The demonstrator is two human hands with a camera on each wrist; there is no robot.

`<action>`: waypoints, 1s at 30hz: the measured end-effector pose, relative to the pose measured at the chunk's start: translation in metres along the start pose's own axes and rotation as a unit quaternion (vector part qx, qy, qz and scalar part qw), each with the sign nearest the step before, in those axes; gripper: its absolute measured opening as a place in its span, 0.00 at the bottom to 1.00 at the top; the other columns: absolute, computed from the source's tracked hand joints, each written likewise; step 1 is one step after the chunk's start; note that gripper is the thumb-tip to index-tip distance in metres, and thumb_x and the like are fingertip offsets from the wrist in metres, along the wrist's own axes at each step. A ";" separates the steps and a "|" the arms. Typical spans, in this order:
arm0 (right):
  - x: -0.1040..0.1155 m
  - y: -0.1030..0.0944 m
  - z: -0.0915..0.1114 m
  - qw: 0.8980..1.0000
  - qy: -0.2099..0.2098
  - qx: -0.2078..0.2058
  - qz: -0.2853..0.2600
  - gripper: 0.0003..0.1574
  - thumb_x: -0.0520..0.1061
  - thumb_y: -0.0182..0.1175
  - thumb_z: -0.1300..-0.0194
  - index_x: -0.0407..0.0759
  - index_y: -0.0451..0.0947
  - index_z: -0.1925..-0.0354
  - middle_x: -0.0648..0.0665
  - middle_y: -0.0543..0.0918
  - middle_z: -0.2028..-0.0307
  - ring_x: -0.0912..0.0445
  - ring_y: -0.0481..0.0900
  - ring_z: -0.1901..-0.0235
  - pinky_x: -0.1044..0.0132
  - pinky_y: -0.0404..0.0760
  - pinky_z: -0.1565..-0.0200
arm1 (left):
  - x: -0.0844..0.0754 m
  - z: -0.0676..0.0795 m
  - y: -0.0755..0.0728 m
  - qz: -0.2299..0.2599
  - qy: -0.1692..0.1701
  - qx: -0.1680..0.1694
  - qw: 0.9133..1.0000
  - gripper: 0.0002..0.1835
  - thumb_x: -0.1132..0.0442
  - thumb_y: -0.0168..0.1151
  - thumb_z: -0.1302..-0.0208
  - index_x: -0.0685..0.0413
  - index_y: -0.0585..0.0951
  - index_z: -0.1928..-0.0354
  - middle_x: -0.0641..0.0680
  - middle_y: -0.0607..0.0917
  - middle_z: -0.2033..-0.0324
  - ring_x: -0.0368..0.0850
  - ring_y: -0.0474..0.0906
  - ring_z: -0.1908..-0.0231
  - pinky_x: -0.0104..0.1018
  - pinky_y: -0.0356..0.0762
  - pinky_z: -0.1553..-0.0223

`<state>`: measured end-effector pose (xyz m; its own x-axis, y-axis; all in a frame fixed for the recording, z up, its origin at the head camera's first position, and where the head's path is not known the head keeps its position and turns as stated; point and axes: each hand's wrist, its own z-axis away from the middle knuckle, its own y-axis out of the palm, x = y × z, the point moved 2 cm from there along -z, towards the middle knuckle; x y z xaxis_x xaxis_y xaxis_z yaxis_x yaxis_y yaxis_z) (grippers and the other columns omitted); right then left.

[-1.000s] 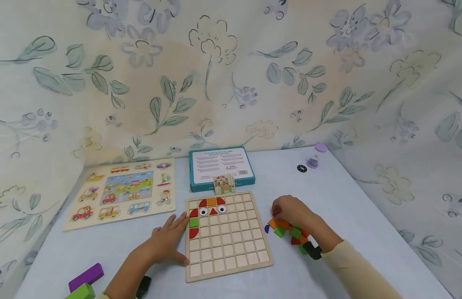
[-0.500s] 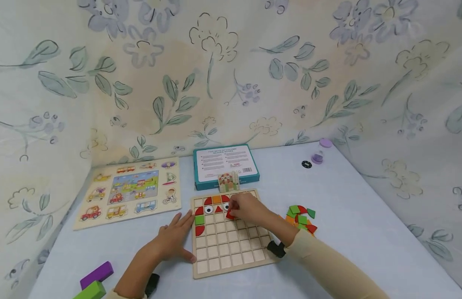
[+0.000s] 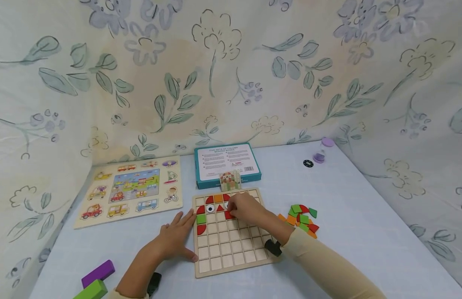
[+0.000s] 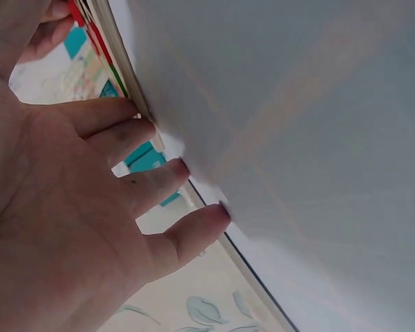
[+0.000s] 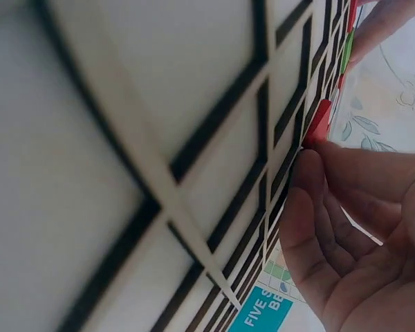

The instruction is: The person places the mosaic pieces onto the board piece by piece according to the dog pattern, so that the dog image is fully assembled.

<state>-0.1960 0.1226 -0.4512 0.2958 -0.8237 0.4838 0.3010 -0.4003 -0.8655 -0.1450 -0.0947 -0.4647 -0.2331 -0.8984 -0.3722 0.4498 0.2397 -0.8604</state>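
Observation:
A wooden grid board (image 3: 215, 251) lies on the table with red, orange and green pieces in its upper left cells. A round eye piece (image 3: 210, 209) and a small red triangle (image 3: 220, 208) sit there too. My left hand (image 3: 174, 237) has its fingers spread, the fingertips and thumb along the board's left edge. Over the upper part of the grid, my right hand (image 3: 247, 209) pinches a red piece (image 5: 319, 121) between thumb and fingers, low at the cells below the right eye. That hand partly hides the right eye piece and the cells beneath it.
Loose coloured pieces (image 3: 302, 220) lie right of the board. Behind it, a small picture card (image 3: 230, 181) leans against a teal-edged box (image 3: 226, 161). A vehicle puzzle (image 3: 131, 191) is at left, purple (image 3: 98, 273) and green blocks (image 3: 91, 290) at front left, an hourglass (image 3: 322, 151) at back right.
My right hand has moved left from the loose pieces to the board with a red piece, which now sits lower, flatter against the cells. My left hand has stayed at the board's edge.

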 end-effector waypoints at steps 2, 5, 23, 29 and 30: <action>0.000 0.000 0.001 1.000 0.001 0.000 0.004 0.05 0.45 0.64 0.45 0.48 0.78 0.75 0.56 0.77 0.81 0.63 0.71 0.79 0.71 0.72 0.76 | -0.001 0.000 0.000 0.001 0.001 -0.001 1.000 0.62 0.41 0.76 0.74 0.47 0.55 0.31 0.49 0.51 0.30 0.57 0.39 0.32 0.71 0.46 0.44; 0.001 0.001 0.001 1.000 0.001 0.000 0.019 0.07 0.49 0.65 0.46 0.50 0.78 0.76 0.57 0.76 0.82 0.63 0.71 0.80 0.72 0.71 0.76 | -0.003 0.001 0.000 0.006 0.002 -0.001 1.000 0.62 0.41 0.76 0.74 0.48 0.56 0.32 0.50 0.51 0.31 0.58 0.40 0.32 0.71 0.46 0.44; -0.004 -0.001 0.008 0.999 0.008 -0.015 0.032 0.07 0.49 0.65 0.46 0.48 0.80 0.74 0.56 0.78 0.79 0.64 0.72 0.78 0.72 0.72 0.75 | -0.007 -0.004 0.005 0.005 0.011 -0.002 1.000 0.63 0.39 0.75 0.75 0.48 0.55 0.31 0.50 0.51 0.30 0.58 0.39 0.32 0.70 0.47 0.44; 0.004 0.004 0.006 0.994 -0.012 -0.013 0.105 0.03 0.44 0.64 0.44 0.47 0.83 0.70 0.53 0.83 0.72 0.62 0.78 0.71 0.72 0.76 0.69 | -0.002 0.000 0.008 0.010 -0.003 -0.004 1.000 0.64 0.39 0.75 0.76 0.50 0.56 0.32 0.52 0.52 0.31 0.59 0.40 0.32 0.72 0.48 0.46; 0.007 0.005 0.005 0.993 -0.019 -0.012 0.118 0.03 0.44 0.64 0.45 0.48 0.83 0.70 0.54 0.83 0.72 0.63 0.77 0.71 0.72 0.76 0.70 | -0.001 0.002 0.008 0.012 -0.006 -0.005 1.000 0.64 0.40 0.75 0.76 0.50 0.56 0.32 0.52 0.52 0.31 0.60 0.41 0.32 0.72 0.48 0.46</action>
<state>-0.1879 0.1171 -0.4520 0.3898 -0.8798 0.2722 0.1988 -0.2082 -0.9577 -0.1390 -0.0925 -0.4707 -0.2118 -0.8971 -0.3878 0.4468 0.2640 -0.8548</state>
